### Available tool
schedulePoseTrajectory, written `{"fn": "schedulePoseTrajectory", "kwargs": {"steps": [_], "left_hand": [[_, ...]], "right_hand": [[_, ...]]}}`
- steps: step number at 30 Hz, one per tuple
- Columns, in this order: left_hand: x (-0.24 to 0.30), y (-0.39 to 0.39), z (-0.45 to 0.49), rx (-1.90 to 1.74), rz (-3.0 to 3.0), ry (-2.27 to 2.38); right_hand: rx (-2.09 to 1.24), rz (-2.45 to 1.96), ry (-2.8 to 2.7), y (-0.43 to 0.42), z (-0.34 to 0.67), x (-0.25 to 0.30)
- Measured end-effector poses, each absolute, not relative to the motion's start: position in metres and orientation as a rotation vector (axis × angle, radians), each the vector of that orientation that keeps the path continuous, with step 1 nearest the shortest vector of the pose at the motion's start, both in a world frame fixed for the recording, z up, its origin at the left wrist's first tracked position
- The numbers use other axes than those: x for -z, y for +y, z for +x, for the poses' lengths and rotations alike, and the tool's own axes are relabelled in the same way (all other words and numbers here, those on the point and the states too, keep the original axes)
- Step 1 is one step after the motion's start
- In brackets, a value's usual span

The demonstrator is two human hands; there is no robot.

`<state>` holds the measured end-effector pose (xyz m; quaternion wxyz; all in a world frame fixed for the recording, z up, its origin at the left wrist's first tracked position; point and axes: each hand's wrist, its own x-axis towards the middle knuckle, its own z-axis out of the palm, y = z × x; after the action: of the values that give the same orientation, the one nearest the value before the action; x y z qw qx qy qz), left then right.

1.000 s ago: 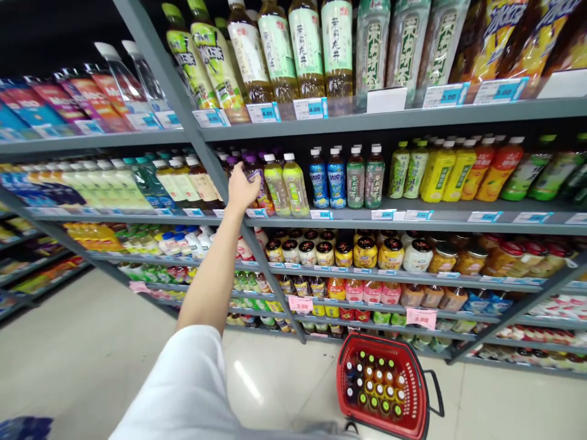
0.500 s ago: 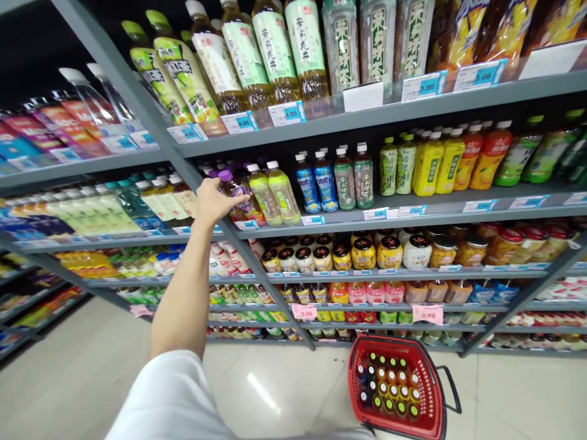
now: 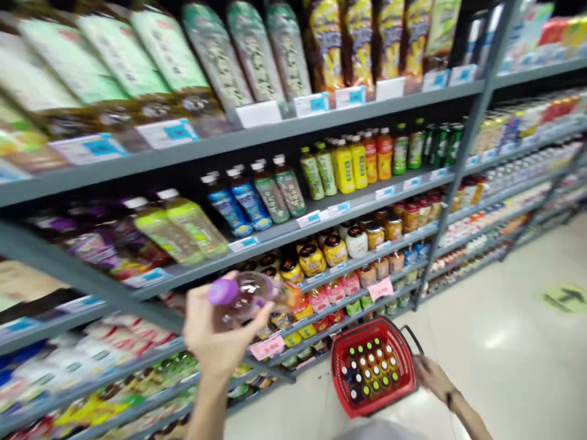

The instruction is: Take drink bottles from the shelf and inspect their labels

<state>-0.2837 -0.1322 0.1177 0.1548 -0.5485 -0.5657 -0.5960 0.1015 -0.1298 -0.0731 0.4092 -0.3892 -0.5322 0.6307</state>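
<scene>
My left hand (image 3: 220,336) is closed around a drink bottle with a purple cap (image 3: 254,293), held tilted in front of the lower shelves. The bottle's lower end is blurred. My right hand (image 3: 428,373), with a dark band on the wrist, is at the right side of the red shopping basket (image 3: 337,373), close to its black handle (image 3: 411,336). Motion blurs its fingers, so whether it grips the basket is unclear. Several bottles (image 3: 373,370) with white, green and dark caps stand upright in rows inside the basket.
Shelves of drinks run across the view. More purple-capped bottles (image 3: 87,241) stand beside green-labelled bottles (image 3: 192,229) on the left. A grey shelf edge (image 3: 183,250) lies behind my left hand. Jars (image 3: 332,247) sit lower. A floor arrow sign (image 3: 566,298) shows at right.
My left hand has drawn the purple-capped bottle off the shelf and lowered it. My right hand has come into view by the basket. The view has turned to the right.
</scene>
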Motion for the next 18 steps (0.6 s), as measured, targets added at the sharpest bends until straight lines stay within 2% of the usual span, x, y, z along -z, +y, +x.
{"fn": "schedulePoseTrajectory", "kwargs": {"steps": [4,7,10,18], "left_hand": [[-0.049,-0.097,-0.165,2.573,-2.035,-1.912],[-0.018,-0.073,-0.088,2.945,-2.183,-2.084],[-0.009,-0.062,-0.037,3.09,-2.339,-2.096],[-0.004,-0.065,0.045,3.162,-2.457,-2.038]], "right_hand": [[-1.683,-1.008,-1.111,-0.113,0.094,0.094],[-1.862,-0.844,-0.826,-0.122,0.113,0.081],[-1.871,-0.736,-0.735,-0.147,0.146,0.063],[-1.389,-0.862,-0.902,-0.2,0.19,0.053]]}}
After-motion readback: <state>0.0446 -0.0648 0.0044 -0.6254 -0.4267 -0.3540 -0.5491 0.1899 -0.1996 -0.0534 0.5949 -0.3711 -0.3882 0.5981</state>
